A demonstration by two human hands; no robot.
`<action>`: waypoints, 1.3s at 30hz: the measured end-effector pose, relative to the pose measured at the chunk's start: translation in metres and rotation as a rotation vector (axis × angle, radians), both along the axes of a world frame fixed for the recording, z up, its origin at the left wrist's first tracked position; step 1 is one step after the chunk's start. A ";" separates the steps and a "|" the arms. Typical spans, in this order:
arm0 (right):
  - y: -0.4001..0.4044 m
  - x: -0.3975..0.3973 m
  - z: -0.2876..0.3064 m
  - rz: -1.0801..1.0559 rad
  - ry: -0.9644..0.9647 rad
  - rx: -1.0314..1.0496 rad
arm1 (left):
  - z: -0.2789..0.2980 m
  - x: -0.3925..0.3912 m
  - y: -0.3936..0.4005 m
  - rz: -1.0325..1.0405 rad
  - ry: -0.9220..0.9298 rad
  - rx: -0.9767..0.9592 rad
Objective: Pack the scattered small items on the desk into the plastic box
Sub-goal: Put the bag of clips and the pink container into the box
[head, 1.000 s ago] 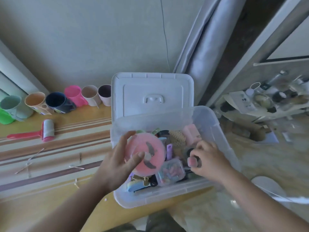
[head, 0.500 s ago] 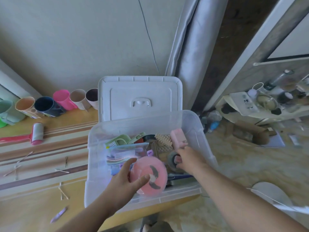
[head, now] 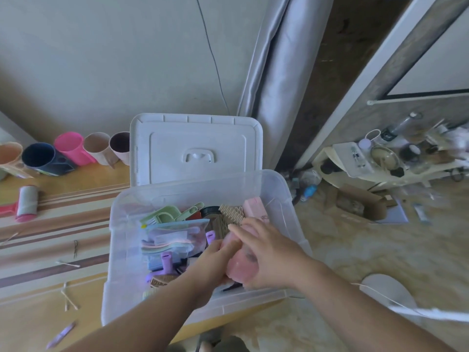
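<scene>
The clear plastic box (head: 119, 250) stands at the desk's right end, its white lid (head: 195, 146) propped upright behind it. Inside lie a zip pouch (head: 175, 235), purple clips (head: 166, 260), green combs (head: 165, 215), a tan comb (head: 232, 214) and a pink block (head: 255, 208). Both my hands are inside the box's right half around a round pink case (head: 239, 269). My left hand (head: 215, 262) grips its left side; my right hand (head: 266, 255) lies over its top and right side. On the desk lie cotton swabs (head: 68, 299), a hairpin (head: 75, 248) and a purple clip (head: 61, 335).
A row of coloured cups (head: 68, 148) lines the wall at the back left. A pink lint roller (head: 24, 203) lies on the striped desk (head: 50, 232). A grey curtain (head: 274, 72) hangs behind the box. Right of the desk is the floor with a cardboard box (head: 360, 204) and a cluttered low shelf (head: 385, 158).
My left hand carried the pink case to the right and down into the box. My right hand let go of a small item and came onto the case.
</scene>
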State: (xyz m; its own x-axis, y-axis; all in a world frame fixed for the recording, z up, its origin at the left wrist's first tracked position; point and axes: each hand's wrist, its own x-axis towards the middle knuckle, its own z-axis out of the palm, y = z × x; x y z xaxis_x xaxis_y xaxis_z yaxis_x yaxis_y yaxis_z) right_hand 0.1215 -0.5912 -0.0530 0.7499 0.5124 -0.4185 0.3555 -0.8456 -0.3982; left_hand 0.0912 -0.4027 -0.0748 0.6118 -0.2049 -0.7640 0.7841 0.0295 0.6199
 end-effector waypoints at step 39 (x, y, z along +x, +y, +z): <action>0.024 -0.011 -0.044 -0.236 0.043 -0.217 | -0.013 -0.071 0.147 -0.632 -0.934 1.235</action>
